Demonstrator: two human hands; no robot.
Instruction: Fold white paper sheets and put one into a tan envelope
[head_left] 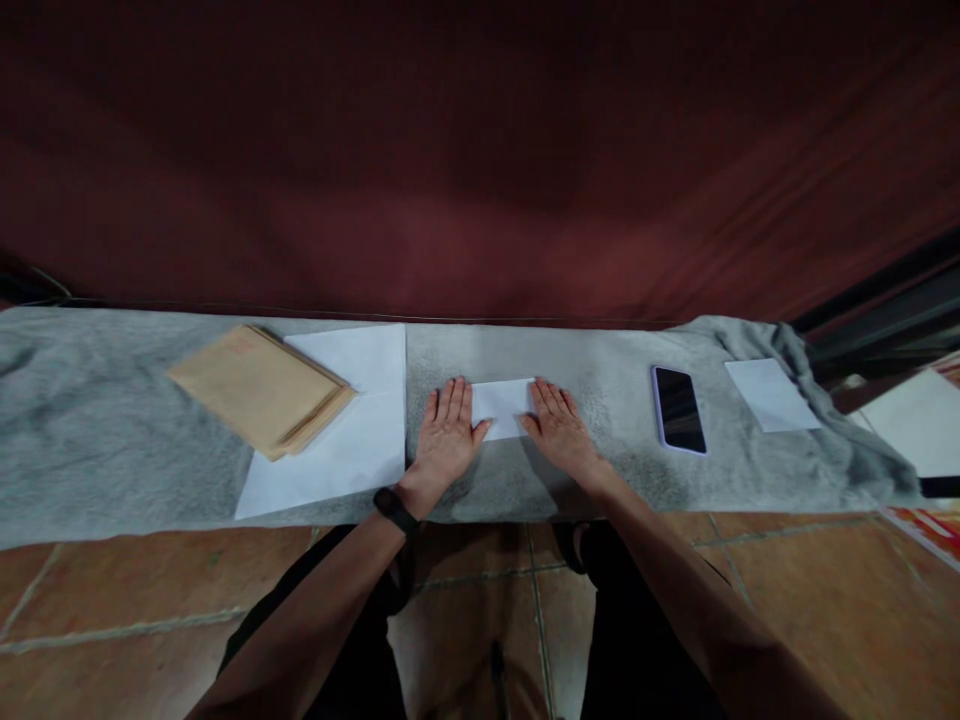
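A small white folded-looking paper (501,402) lies on the grey cloth in front of me. My left hand (448,430) rests flat over its left end, fingers stretched away from me and thumb reaching onto the paper. Over the right end lies my right hand (557,425), also flat with fingers extended and its thumb pointing inward on the paper. Neither hand grips anything. The paper's two ends are partly covered by the hands.
A stack of brown envelopes (259,388) sits on large white sheets (360,440) to the left. At the right are a phone (679,410) with a purple case and another white paper (772,395). Grey cloth (112,430) covers the narrow surface, backed by a dark red curtain (480,240).
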